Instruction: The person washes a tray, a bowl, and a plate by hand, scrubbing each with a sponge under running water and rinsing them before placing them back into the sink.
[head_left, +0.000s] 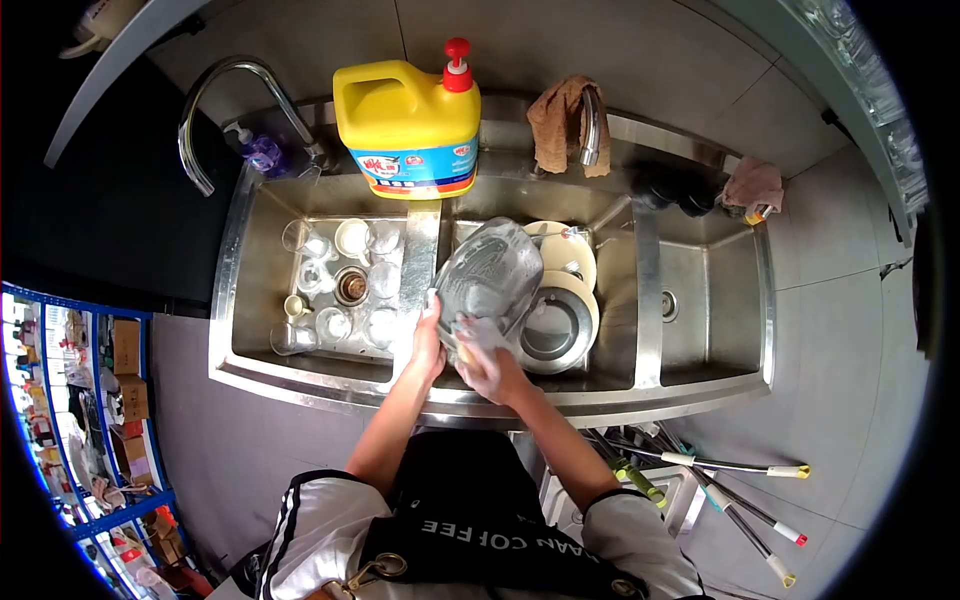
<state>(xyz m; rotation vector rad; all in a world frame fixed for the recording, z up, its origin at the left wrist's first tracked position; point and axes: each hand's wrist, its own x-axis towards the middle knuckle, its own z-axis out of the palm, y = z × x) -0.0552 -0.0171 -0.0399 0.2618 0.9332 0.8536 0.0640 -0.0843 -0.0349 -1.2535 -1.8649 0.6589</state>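
A dark grey, long dish (pixel 492 262) streaked with white suds is tilted over the middle basin. My left hand (pixel 428 345) grips its lower left edge, thumb on the near side. Against the dish's lower part, my right hand (pixel 487 362) is closed and covered in foam. A yellowish bit shows at its fingers, but I cannot make out what it is. Just right of the dish, a stack of cream plates (pixel 590 262) and a grey-centred round bowl (pixel 556 325) sit in the same basin.
Several glasses (pixel 334 324) and white cups (pixel 352 238) stand in the left basin around a drain. A yellow detergent jug (pixel 410 130) is behind the basins. Two faucets rise at the back, one draped with a brown cloth (pixel 558 125). Mop handles (pixel 740 465) lie at lower right.
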